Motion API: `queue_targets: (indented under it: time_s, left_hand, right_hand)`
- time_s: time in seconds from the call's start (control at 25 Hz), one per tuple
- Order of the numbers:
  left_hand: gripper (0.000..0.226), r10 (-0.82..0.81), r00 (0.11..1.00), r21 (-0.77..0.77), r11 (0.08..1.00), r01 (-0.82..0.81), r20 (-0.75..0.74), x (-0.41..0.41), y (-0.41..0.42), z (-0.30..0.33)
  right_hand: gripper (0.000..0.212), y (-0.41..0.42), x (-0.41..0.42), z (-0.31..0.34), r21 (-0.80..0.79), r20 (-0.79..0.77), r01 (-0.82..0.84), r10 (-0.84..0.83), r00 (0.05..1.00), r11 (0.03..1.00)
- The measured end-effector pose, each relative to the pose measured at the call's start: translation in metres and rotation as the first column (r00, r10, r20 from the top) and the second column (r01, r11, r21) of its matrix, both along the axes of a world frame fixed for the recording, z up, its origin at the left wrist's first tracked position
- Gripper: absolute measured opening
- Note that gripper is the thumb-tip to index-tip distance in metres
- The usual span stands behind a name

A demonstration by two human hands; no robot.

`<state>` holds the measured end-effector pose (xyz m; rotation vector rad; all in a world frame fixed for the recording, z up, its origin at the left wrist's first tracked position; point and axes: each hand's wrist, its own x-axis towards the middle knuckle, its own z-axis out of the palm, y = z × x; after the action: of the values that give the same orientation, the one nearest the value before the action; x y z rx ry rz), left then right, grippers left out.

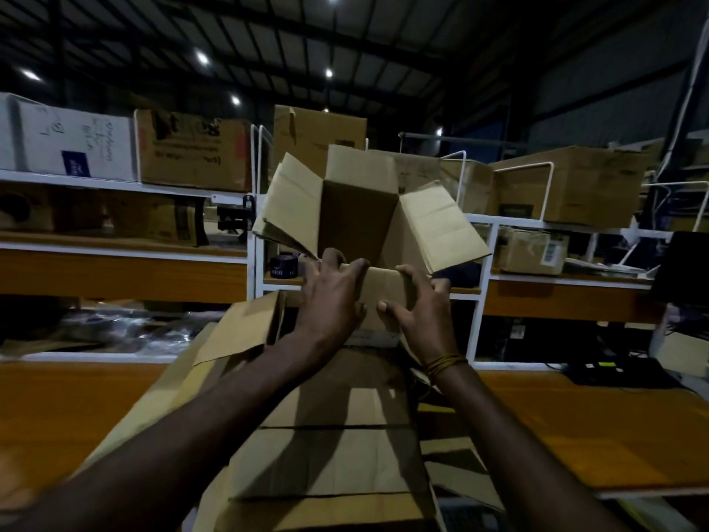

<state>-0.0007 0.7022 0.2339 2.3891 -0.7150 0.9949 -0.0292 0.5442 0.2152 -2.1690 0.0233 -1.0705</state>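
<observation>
Head view caught the cardboard box [360, 216] held up at frame centre, its mouth toward the wearer and its side flaps splayed toward 10 and 2 o'clock. Left hand [330, 301] and right hand [422, 312] curled their fingers over the near flap [383, 289], at the box's 6 o'clock. Folding it well likely meant even pressure along the crease, thumbs backing the panel, keeping clear of the flattened cartons [330, 455] below.

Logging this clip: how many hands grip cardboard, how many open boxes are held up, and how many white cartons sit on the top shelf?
Hands gripping, left hand and right hand: 2
Held-up open cardboard box: 1
White carton on the top shelf: 1
Total: 4
</observation>
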Motion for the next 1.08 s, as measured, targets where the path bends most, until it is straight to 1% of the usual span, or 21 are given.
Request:
queue_targets:
  time_s: [0.2, 0.28, 0.44, 0.56, 0.68, 0.76, 0.84, 0.96, 1.08]
  left_hand:
    - [0.066, 0.056, 0.994, 0.008, 0.998, -0.055, -0.097, 0.007, 0.013, 0.001]
    - [0.066, 0.083, 0.987, 0.027, 0.996, -0.08, -0.136, 0.015, 0.019, 0.001]
    - [0.062, 0.144, 0.951, 0.09, 0.988, -0.124, -0.273, 0.044, 0.028, -0.001]
    - [0.057, 0.135, 0.923, 0.121, 0.988, -0.098, -0.36, 0.061, 0.037, -0.013]
    - [0.052, 0.125, 0.895, 0.123, 0.989, -0.079, -0.428, 0.068, 0.042, -0.034]
    - [0.051, 0.159, 0.899, 0.126, 0.985, -0.117, -0.407, 0.07, 0.042, -0.046]
    - [0.047, 0.151, 0.914, 0.106, 0.987, -0.119, -0.377, 0.068, 0.042, -0.048]
    - [0.037, 0.049, 0.955, -0.047, 0.997, -0.066, -0.293, 0.065, 0.045, -0.043]
    - [0.031, -0.037, 0.976, -0.213, 0.977, -0.009, -0.213, 0.065, 0.052, -0.036]
  right_hand:
    - [0.061, 0.007, 0.001, 0.011, -0.071, -0.146, -0.03, 0.019, 0.989, 0.997]
    - [0.062, 0.012, 0.006, 0.011, -0.075, -0.196, -0.057, 0.041, 0.98, 0.996]
    - [0.065, 0.02, 0.019, 0.001, -0.078, -0.313, -0.101, 0.072, 0.947, 0.992]
    - [0.065, 0.024, 0.031, -0.014, -0.059, -0.397, -0.12, 0.087, 0.914, 0.991]
    - [0.061, 0.026, 0.041, -0.03, -0.111, -0.462, -0.115, 0.051, 0.885, 0.987]
    - [0.059, 0.028, 0.045, -0.033, -0.125, -0.47, -0.115, 0.044, 0.882, 0.985]
    - [0.058, 0.03, 0.048, -0.033, -0.136, -0.464, -0.091, 0.017, 0.885, 0.987]
    - [0.049, 0.032, 0.051, -0.03, -0.1, -0.383, -0.082, 0.038, 0.923, 0.992]
    - [0.037, 0.033, 0.053, -0.022, 0.05, -0.231, -0.149, 0.156, 0.96, 0.988]
